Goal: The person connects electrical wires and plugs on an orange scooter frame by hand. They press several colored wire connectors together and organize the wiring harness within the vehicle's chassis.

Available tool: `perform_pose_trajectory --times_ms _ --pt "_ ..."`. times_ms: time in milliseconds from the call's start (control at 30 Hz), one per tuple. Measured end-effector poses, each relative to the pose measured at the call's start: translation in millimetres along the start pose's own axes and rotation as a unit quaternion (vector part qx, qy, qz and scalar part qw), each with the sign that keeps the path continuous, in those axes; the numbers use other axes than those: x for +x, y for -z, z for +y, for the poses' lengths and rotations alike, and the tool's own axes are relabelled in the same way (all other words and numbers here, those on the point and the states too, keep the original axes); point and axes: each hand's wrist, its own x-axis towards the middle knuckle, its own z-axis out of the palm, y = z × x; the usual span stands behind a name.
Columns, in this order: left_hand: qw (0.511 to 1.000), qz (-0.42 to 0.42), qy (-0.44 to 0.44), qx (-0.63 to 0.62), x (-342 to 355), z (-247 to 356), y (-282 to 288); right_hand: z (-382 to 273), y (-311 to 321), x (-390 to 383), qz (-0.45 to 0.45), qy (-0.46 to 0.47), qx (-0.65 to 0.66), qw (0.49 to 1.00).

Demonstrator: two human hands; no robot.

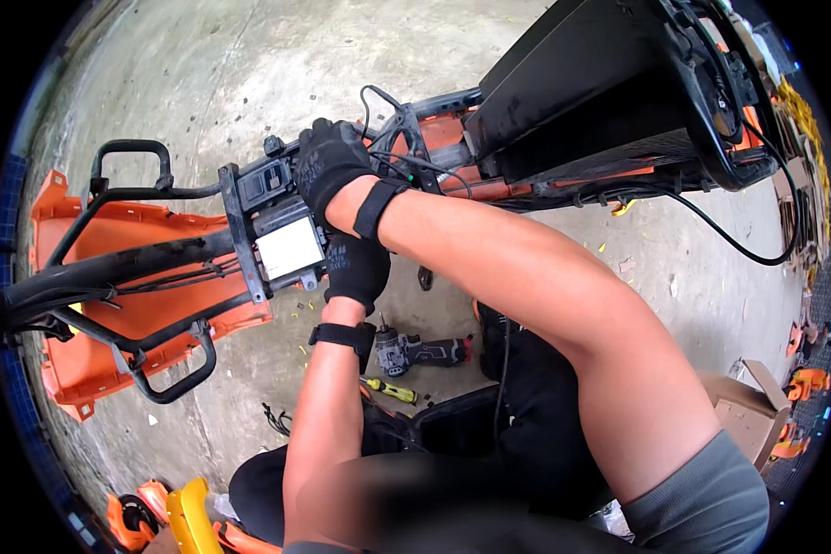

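Observation:
My right hand (332, 166), in a black glove, curls over the middle of a black tubular vehicle frame (175, 249), beside a black control box (266, 185) and cables (415, 166); what its fingers hold is hidden. My left hand (353, 272), also gloved, is below it, beside a part with a white label (289, 247); its fingers are mostly hidden behind the frame and my right hand. Orange body panels (134, 277) lie along the frame's left end. A large black case (582, 92) stands on its right part.
A cordless drill (406, 349) and a yellow screwdriver (392, 388) lie on the concrete floor (203, 65) by my knees. An open cardboard box (743, 415) is at the right. Orange and yellow panels (189, 517) lie at the lower left. A black cable (729, 249) loops down at the right.

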Motion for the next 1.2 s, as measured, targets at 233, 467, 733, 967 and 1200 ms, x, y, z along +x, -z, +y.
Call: perform_pose_trajectory --times_ms 233,467,733,967,1200 --pt "0.993 -0.043 0.078 -0.071 21 32 31 61 9 -25 0.064 0.070 0.133 0.987" --pt "0.989 -0.090 0.120 -0.015 33 46 33 142 -27 -27 -0.089 -0.099 0.225 0.965" --pt "0.985 -0.099 0.138 -0.014 32 48 33 141 -40 -5 -0.082 -0.174 0.211 0.958" --pt "0.987 -0.079 0.136 -0.020 28 49 33 157 -60 16 -0.078 -0.167 0.238 0.954" --pt "0.983 -0.107 0.152 -0.006 29 50 33 128 -38 18 0.059 -0.167 0.296 0.939"
